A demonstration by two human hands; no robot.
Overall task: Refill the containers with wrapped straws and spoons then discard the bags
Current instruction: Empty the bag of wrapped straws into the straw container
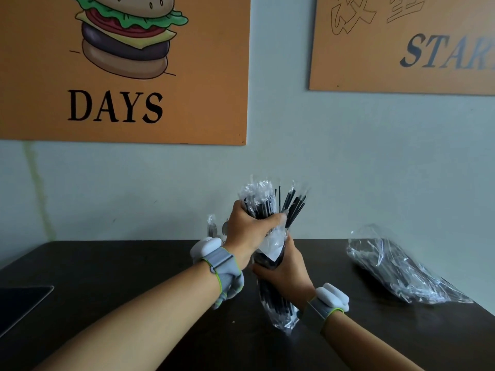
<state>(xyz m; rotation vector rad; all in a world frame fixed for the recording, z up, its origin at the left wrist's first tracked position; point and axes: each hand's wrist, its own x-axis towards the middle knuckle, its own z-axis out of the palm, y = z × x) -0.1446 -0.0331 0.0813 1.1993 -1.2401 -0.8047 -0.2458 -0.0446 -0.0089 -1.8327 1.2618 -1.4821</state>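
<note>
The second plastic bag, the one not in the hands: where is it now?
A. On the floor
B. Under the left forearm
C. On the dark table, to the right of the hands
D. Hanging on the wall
C: the second plastic bag lies on the dark table, right of both hands.

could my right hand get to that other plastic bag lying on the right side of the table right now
Probably not straight away. The way across the table to the other bag looks clear, but your right hand is gripping the straw bundle together with your left hand.
</note>
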